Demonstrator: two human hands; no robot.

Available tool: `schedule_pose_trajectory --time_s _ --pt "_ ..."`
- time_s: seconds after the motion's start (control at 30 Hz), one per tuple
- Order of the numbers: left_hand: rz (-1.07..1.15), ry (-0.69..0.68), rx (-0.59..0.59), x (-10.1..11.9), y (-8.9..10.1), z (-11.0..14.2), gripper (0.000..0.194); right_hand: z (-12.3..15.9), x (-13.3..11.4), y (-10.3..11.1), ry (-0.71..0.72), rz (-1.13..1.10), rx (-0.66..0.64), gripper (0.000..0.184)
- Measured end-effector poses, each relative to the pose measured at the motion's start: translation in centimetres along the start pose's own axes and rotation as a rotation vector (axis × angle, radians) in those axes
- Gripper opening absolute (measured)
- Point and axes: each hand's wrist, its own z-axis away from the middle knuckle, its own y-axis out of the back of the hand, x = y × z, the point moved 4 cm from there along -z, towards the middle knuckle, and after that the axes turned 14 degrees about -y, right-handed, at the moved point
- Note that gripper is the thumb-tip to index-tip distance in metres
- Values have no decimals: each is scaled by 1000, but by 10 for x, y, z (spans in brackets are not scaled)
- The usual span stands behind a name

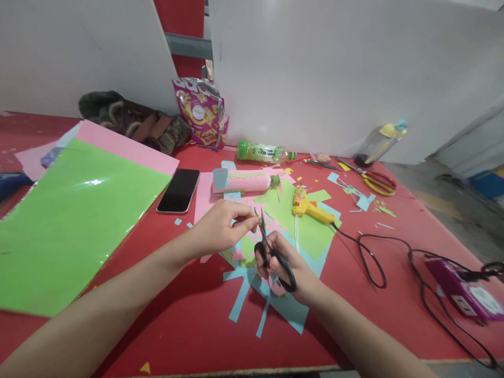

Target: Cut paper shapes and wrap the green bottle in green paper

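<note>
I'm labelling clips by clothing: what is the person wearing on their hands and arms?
The left hand and right hand are bare, with no gloves. Both forearms are uncovered, with no sleeve, bracelet or watch in view. No markings show on either.

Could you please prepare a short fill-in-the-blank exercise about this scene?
The right hand holds scissors with ____ handles. The body of the glue gun is mostly ____. Seen from the camera, the phone lies to the ____ of the pink-wrapped bottle. The tabletop is ____.

Missing words: black; yellow; left; red.
</note>
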Motion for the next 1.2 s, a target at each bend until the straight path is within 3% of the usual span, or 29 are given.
schedule_pose_trajectory --time_s 1.2 --pt "65 97 -90 0 2 0 25 -2 4 2 -17 41 -19 42"
